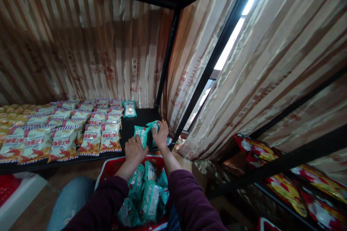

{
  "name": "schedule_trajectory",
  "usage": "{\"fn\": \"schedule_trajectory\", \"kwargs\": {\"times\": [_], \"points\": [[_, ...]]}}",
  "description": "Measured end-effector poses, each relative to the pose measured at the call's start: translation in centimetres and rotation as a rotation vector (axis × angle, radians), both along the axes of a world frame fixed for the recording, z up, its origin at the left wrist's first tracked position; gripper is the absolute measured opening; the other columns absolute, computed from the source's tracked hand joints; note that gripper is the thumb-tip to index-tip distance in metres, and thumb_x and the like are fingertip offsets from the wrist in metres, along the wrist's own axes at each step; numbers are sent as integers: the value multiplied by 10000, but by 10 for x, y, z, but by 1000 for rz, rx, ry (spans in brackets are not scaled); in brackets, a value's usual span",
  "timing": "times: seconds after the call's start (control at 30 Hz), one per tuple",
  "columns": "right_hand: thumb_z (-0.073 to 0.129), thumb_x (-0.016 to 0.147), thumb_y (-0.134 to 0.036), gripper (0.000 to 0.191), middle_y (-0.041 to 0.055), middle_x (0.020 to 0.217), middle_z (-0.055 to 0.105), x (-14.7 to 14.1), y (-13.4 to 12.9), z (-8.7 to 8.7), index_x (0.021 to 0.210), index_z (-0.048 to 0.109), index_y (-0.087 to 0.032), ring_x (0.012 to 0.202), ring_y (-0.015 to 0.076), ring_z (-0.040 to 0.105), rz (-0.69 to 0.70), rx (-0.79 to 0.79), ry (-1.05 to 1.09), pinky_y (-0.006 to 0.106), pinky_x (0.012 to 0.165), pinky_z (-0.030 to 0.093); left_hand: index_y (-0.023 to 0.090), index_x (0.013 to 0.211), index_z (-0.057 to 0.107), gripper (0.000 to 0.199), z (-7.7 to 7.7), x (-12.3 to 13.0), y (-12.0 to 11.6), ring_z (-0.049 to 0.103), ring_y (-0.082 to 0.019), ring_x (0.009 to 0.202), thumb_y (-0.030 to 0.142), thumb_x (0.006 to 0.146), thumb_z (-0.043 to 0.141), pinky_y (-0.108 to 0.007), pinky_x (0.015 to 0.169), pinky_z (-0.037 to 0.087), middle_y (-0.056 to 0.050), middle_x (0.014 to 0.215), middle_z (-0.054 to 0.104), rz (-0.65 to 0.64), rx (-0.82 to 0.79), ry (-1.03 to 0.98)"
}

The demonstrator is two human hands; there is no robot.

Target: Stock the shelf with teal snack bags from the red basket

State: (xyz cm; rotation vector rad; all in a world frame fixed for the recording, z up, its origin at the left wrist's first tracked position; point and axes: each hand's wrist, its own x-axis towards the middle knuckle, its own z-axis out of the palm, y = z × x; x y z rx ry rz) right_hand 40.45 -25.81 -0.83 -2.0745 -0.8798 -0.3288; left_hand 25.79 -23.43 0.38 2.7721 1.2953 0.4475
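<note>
Over the right end of a black shelf [127, 130], my left hand [135, 149] grips the lower part of a teal snack bag [141, 134]. Beside it, my right hand [161, 133] has its fingers round a second teal snack bag [153, 126], partly covered by the hand. One more teal bag [129, 108] stands at the back of the shelf, next to the rows of white and orange snack bags [63, 142]. Below my forearms is a red and white basket [104, 168] holding several teal bags [150, 198].
Small round yellow items [11, 110] line the shelf's far left. A black post [169, 57] rises at its back right corner, before draped curtains [114, 50]. Red and yellow packs [284, 184] lie on a rack at right. A white crate edge [24, 196] is at lower left.
</note>
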Motion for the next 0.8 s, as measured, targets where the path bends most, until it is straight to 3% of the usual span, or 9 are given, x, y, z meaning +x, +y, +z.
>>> {"fn": "schedule_trajectory", "kwargs": {"times": [0.17, 0.27, 0.33, 0.5, 0.6, 0.7, 0.8], "points": [[429, 824, -148, 335, 130, 1362, 477, -33, -29, -15, 1111, 602, -152, 1340, 258, 319, 240, 162, -160, 497, 1068, 320, 20, 1282, 452, 631, 0, -2, -1, 534, -313, 962, 432, 805, 476, -413, 810, 376, -192, 1049, 581, 3, 8, 3], [410, 843, -140, 327, 133, 1327, 511, -64, -46, -28, 1099, 612, -163, 1294, 235, 399, 360, 218, -108, 473, 1062, 348, 20, 1276, 462, 592, 3, -5, -7, 542, -313, 969, 407, 827, 465, -411, 811, 383, -197, 1043, 585, 8, -4, 4], [384, 871, -164, 325, 137, 1285, 548, -84, -55, -38, 1101, 614, -170, 1236, 220, 469, 366, 265, -18, 452, 1036, 382, 26, 1274, 468, 565, 4, -9, -12, 549, -310, 967, 377, 831, 469, -404, 807, 390, -191, 1030, 591, 7, -11, 8], [392, 889, -307, 357, 133, 1237, 585, -112, -72, -49, 1158, 588, -179, 1192, 235, 510, 220, 325, 386, 453, 1029, 370, 40, 1277, 473, 566, 8, -23, -29, 560, -312, 959, 394, 835, 466, -409, 803, 411, -184, 1018, 597, -2, -14, 0], [466, 851, -402, 383, 99, 1200, 615, -119, -81, -50, 1162, 581, -210, 1163, 228, 532, 217, 367, 713, 422, 1031, 366, 41, 1272, 478, 570, 7, -33, -43, 571, -313, 941, 414, 842, 453, -406, 793, 422, -182, 1001, 602, 18, -43, -11], [574, 778, -446, 361, 55, 1150, 648, -126, -89, -56, 1068, 627, -239, 1187, 225, 516, 263, 413, 1014, 390, 1042, 355, 68, 1281, 474, 484, -3, -46, -62, 576, -289, 939, 317, 874, 394, -392, 802, 422, -164, 993, 608, 16, -69, -26], [672, 695, -454, 346, 36, 1046, 687, -138, -100, -67, 962, 655, -235, 1094, 233, 578, 327, 499, 1204, 375, 990, 405, 93, 1291, 469, 459, -22, -62, -86, 570, -276, 953, 265, 878, 370, -394, 830, 415, -148, 1006, 613, 7, -103, -46]]}}
